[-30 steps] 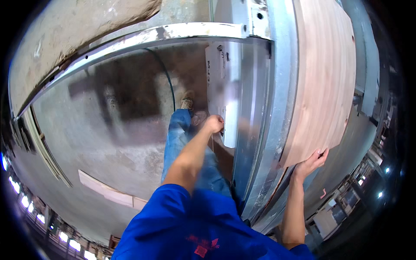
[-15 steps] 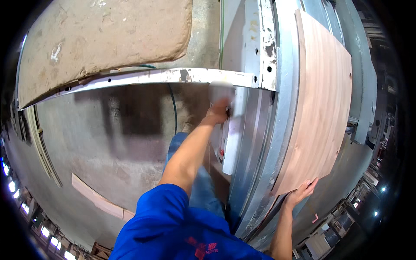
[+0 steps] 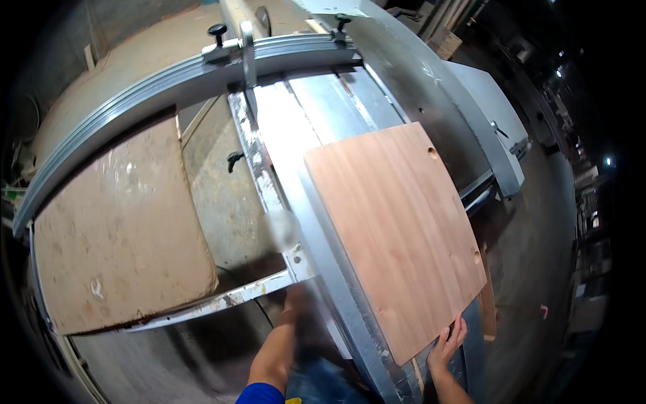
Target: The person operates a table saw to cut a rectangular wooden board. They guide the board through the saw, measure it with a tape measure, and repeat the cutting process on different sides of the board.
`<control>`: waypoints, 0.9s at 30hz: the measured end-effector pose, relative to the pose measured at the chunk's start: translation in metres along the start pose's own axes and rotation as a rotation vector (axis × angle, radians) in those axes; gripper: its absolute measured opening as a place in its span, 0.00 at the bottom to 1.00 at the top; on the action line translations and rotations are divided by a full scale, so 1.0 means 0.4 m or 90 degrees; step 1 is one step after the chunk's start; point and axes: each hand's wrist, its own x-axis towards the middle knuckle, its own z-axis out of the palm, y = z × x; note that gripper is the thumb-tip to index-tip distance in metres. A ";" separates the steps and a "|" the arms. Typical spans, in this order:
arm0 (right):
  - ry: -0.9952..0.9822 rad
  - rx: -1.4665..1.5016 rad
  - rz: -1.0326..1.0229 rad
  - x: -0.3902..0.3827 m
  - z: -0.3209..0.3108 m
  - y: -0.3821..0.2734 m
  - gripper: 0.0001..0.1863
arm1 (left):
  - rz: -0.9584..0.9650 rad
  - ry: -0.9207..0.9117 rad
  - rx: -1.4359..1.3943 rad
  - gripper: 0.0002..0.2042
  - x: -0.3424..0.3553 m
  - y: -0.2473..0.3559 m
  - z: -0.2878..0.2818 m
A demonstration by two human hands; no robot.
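Observation:
A flat light-brown wooden board (image 3: 397, 236) with slightly curved ends and two round holes near its right edge lies on the grey metal machine table (image 3: 306, 195). At the board's near right corner, my right hand (image 3: 447, 343) grips the edge, fingers on its side. My left hand (image 3: 293, 299) reaches down beside the table's near left side, close to a white, paint-chipped rail (image 3: 249, 291). It is smeared by motion and partly hidden, so its fingers and anything in them cannot be made out.
A silver fence bar (image 3: 141, 87) with black knobs crosses the far side. A brown padded panel (image 3: 128, 229) rests on the frame at left. A tall grey guard (image 3: 431, 101) stands beyond the board. A curved wooden piece (image 3: 489, 296) sits to the right.
The view has swung up toward the far side, bringing the fence bar and guard into sight. My right hand stays at the board's near edge; my left hand remains low beside the table.

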 end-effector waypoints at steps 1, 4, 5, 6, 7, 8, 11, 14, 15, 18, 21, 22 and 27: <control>0.009 0.017 0.003 -0.008 0.002 0.003 0.33 | 0.006 0.036 -0.029 0.17 0.009 -0.009 -0.026; 0.007 0.026 0.017 -0.010 0.014 -0.004 0.34 | 0.010 -0.126 0.088 0.16 0.031 0.035 -0.149; 0.001 0.019 0.028 -0.017 0.008 -0.004 0.35 | -0.042 -0.111 0.048 0.15 0.011 0.081 -0.207; 0.011 0.021 0.058 -0.030 0.000 0.003 0.35 | -0.118 -0.032 -0.042 0.14 -0.013 0.162 -0.299; 0.023 0.025 0.080 -0.034 -0.004 0.006 0.35 | -0.197 0.057 -0.135 0.13 -0.035 0.246 -0.403; 0.035 0.031 0.100 -0.045 -0.008 0.008 0.34 | -0.255 0.147 -0.205 0.14 -0.059 0.334 -0.523; 0.016 0.015 0.146 -0.047 -0.005 0.008 0.37 | -0.298 0.301 -0.360 0.15 -0.108 0.560 -0.862; 0.038 -0.047 0.194 0.000 0.002 0.000 0.37 | -0.053 0.341 -0.146 0.24 -0.069 0.697 -0.994; 0.057 -0.072 0.219 0.025 0.003 0.001 0.37 | -0.057 0.278 -0.127 0.32 -0.045 0.718 -0.972; -0.021 -0.059 0.264 0.104 0.022 0.050 0.38 | 0.040 0.243 -0.122 0.36 0.008 0.798 -0.906; -0.045 -0.007 0.335 0.189 0.001 0.066 0.41 | 0.063 0.188 -0.120 0.35 0.048 0.858 -0.890; -0.053 0.010 0.356 0.211 -0.002 0.075 0.42 | 0.080 0.179 -0.109 0.35 0.059 0.865 -0.877; -0.015 0.246 0.406 0.350 0.035 0.247 0.44 | 0.173 0.164 -0.082 0.34 0.188 0.988 -0.779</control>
